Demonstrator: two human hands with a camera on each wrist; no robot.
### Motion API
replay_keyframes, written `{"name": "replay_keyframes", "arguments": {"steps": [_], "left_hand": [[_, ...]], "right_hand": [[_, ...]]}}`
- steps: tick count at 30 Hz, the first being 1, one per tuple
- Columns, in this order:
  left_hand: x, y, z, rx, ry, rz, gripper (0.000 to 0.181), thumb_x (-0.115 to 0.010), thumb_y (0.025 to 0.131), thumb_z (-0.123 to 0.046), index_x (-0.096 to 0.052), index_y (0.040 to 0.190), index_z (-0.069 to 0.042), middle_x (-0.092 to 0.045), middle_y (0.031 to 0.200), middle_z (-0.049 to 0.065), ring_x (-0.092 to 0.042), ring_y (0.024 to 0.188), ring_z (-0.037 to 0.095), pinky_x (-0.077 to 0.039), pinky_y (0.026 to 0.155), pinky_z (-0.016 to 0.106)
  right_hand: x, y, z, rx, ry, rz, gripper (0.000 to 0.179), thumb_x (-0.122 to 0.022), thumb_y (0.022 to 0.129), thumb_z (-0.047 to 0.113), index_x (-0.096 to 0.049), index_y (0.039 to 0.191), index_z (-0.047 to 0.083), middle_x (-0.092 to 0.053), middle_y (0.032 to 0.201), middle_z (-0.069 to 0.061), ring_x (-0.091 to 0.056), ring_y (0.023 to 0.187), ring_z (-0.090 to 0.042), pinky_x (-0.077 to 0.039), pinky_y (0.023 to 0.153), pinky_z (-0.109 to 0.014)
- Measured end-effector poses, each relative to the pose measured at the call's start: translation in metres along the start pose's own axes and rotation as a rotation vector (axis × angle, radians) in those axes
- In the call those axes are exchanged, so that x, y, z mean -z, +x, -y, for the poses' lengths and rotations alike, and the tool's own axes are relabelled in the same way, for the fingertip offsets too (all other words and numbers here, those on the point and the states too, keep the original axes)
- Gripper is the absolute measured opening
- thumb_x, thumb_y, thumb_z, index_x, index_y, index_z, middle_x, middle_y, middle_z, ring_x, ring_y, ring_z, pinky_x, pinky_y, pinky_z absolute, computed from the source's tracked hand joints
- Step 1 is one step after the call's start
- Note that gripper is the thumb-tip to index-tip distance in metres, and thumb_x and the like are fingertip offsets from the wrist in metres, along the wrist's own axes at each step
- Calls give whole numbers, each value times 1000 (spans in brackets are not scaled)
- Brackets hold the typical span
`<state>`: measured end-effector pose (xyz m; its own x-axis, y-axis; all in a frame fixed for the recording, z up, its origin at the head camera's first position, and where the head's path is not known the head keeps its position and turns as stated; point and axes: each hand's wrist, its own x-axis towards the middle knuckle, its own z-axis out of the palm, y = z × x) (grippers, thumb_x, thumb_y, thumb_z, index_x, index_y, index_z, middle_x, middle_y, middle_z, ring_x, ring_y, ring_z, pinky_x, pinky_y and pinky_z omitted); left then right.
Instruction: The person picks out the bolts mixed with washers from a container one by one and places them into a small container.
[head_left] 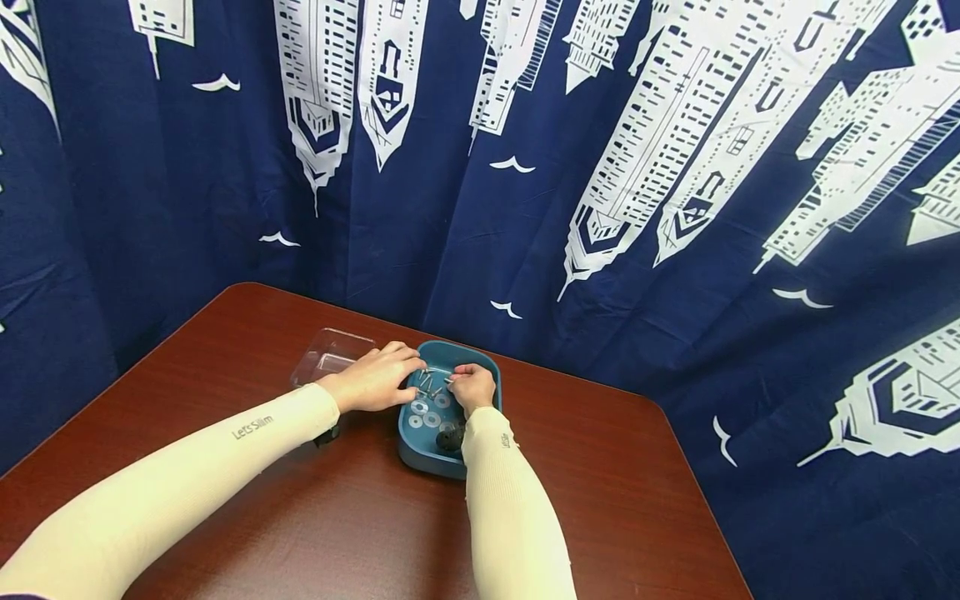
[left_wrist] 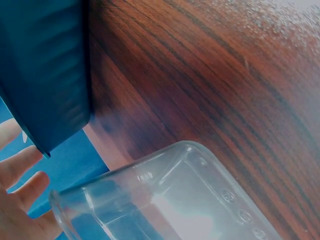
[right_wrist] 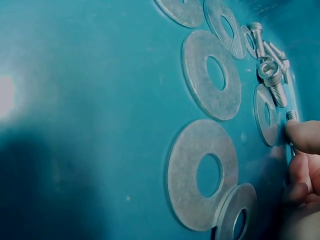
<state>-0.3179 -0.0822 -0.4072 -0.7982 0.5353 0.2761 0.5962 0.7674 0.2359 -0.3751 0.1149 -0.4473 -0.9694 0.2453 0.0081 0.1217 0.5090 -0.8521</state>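
Observation:
A blue bin (head_left: 406, 437) stands on the table, with flat metal washers (right_wrist: 202, 175) and several socket head screws (right_wrist: 270, 75) inside it. My right hand (head_left: 472, 388) reaches into the bin and pinches a screw (right_wrist: 292, 116) between thumb and fingers; most of that screw is hidden by them. At the bin's left rim lies my left hand (head_left: 378, 379), its fingers spread and gently bent, holding nothing. In the left wrist view those fingers (left_wrist: 22, 167) meet the rim. Just beneath the left wrist is a clear plastic container (left_wrist: 185, 185).
A dark object (head_left: 450, 438) lies in the near end of the bin, partly covered by the right forearm. The brown table (head_left: 360, 517) ends at the back against a navy curtain (head_left: 420, 233) printed with white buildings.

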Motion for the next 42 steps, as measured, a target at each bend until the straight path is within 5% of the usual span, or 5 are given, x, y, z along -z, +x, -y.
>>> {"name": "replay_keyframes", "arguments": {"steps": [23, 42], "left_hand": [[5, 0, -4, -17, 14, 9, 47, -68, 92, -31, -63, 133, -8, -59, 138, 13, -46, 132, 33, -45, 103, 55], [5, 2, -3, -16, 8, 17, 48, -68, 92, -31, -63, 134, -9, -59, 136, 12, -46, 132, 32, -45, 104, 55]], "right_hand": [[2, 6, -1, 1, 5, 19, 23, -79, 76, -4, -76, 98, 4, -75, 77, 0, -68, 85, -20, -56, 81, -36], [5, 4, 3, 12, 63, 43, 23, -77, 79, -1, -77, 101, 5, -77, 85, -5, -68, 88, -22, -55, 87, -40]]}}
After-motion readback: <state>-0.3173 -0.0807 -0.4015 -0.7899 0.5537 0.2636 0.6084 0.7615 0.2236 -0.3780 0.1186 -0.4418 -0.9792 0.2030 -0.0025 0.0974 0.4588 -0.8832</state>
